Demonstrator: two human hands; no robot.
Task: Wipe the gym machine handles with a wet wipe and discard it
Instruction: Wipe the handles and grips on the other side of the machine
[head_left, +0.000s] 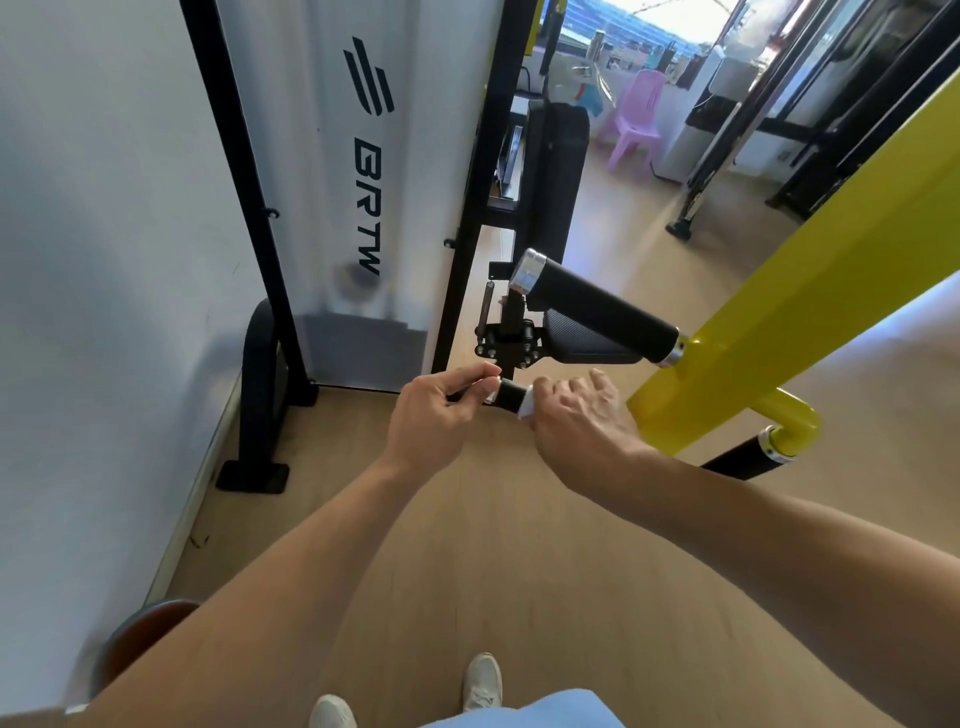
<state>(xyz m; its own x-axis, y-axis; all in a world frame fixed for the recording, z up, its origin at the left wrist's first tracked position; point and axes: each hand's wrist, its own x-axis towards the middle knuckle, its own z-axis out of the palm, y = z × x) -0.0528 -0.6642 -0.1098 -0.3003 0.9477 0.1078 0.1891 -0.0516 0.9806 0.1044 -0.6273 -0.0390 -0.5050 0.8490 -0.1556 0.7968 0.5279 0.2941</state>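
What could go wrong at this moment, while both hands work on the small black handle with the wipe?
1. The wet wipe shows only as a small white edge under the right hand; it may slip off the small black handle.
2. The left hand pinches the handle's end close to the bolted bracket; its fingers could get caught if the part swings.

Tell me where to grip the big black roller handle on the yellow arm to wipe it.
Wrap the wipe hand around the roller handle's black middle, coming from above, toward the camera side. It's a long cylinder, tilted, chrome-capped at both ends, with a pad close underneath blocking a grip from below.
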